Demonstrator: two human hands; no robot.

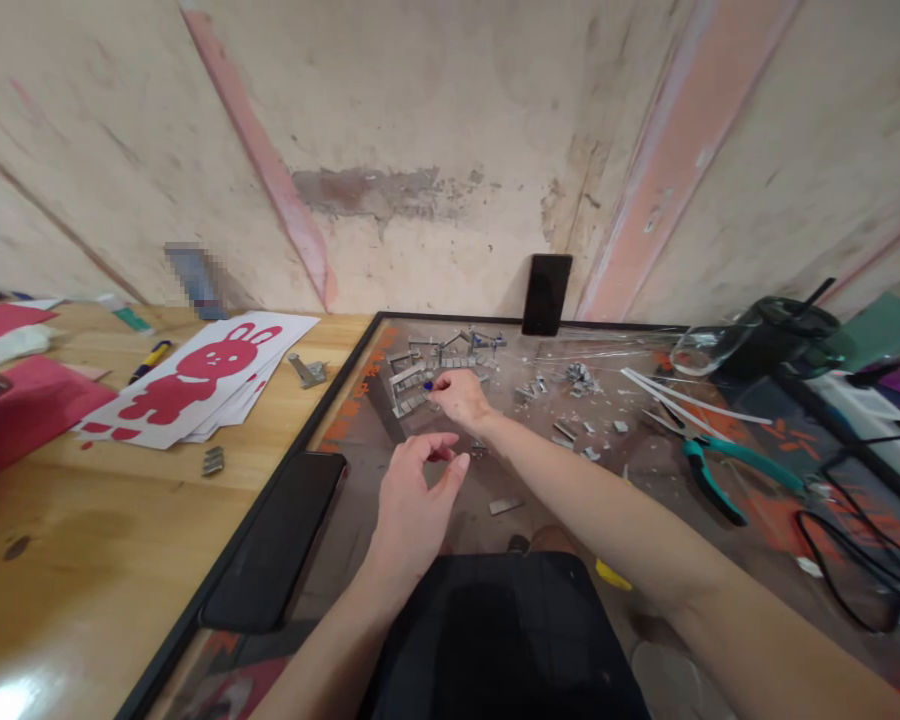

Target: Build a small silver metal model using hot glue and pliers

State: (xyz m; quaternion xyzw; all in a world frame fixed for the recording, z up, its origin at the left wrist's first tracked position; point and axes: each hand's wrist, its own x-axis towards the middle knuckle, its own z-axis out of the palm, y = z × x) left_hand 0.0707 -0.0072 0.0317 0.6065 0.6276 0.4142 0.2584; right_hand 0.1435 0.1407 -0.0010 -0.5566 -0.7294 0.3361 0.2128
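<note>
Stained cream wall [480,90], grey peeling patch [375,190], slanting pink strips [259,150], pale wooden table [120,570], black-edged see-through tabletop [341,530]

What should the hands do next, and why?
Maybe the left hand should reach forward and steady the grey pieces. It looks free, with its thumb and fingers apart, while the right hand seems to pinch a small blue bit right beside those pieces. Steadying them might stop them getting bumped.

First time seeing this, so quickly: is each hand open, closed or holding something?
Left hand: open, empty.
Right hand: closed, apparently pinching a small blue piece.
</note>
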